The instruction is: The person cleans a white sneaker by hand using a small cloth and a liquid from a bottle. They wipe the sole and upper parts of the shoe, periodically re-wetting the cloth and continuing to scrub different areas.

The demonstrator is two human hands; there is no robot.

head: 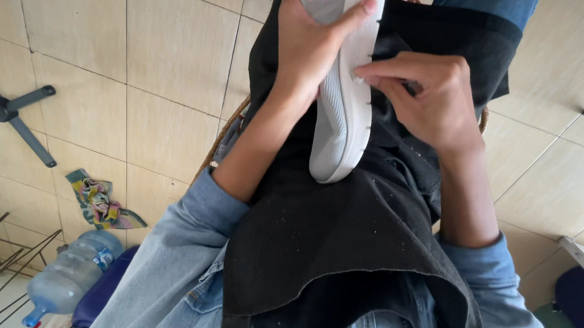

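1. denim sleeves, black apron [341, 249] across the lap.
2. left hand [311, 47]: wrapped around a white shoe [344, 119], thumb over its sole edge, shoe resting sole-side up on the apron.
3. right hand [433, 96]: fingertips pinched together at the sole's rim.
4. tiled floor [174, 50]: rag [101, 202], water bottle [70, 274], chair base [4, 112].

shoe [341, 111] toe cut off, water bottle [70, 274] partly cropped
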